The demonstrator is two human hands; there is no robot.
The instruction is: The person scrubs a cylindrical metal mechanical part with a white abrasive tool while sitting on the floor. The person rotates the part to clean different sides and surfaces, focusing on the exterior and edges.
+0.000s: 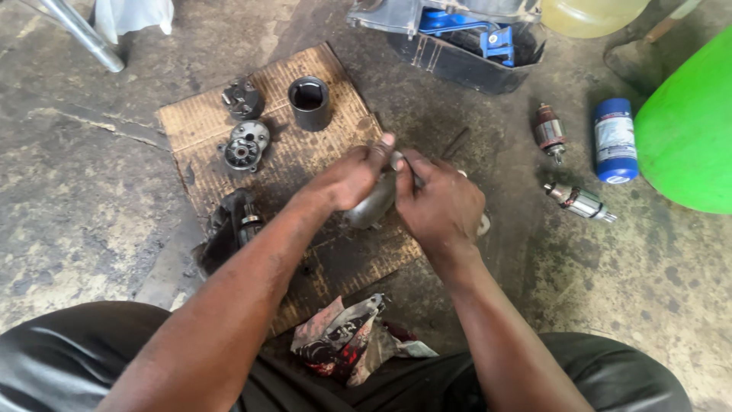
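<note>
My left hand (347, 179) grips a grey metal motor housing (371, 206) over a piece of cardboard (206, 114) on the concrete floor. My right hand (438, 202) is closed around a thin metal tool (406, 164) whose tip meets the housing near my left thumb. A pale handle end (483, 224) sticks out behind my right hand. Most of the housing is hidden by both hands.
On the cardboard lie a black cylindrical sleeve (309, 101), a round metal end plate (244, 145), a dark brush holder (243, 99) and a black motor part (238, 225). Two armatures (549, 131) (579, 201), a blue can (614, 139), a green drum (690, 130) and a rag (347, 339) lie around.
</note>
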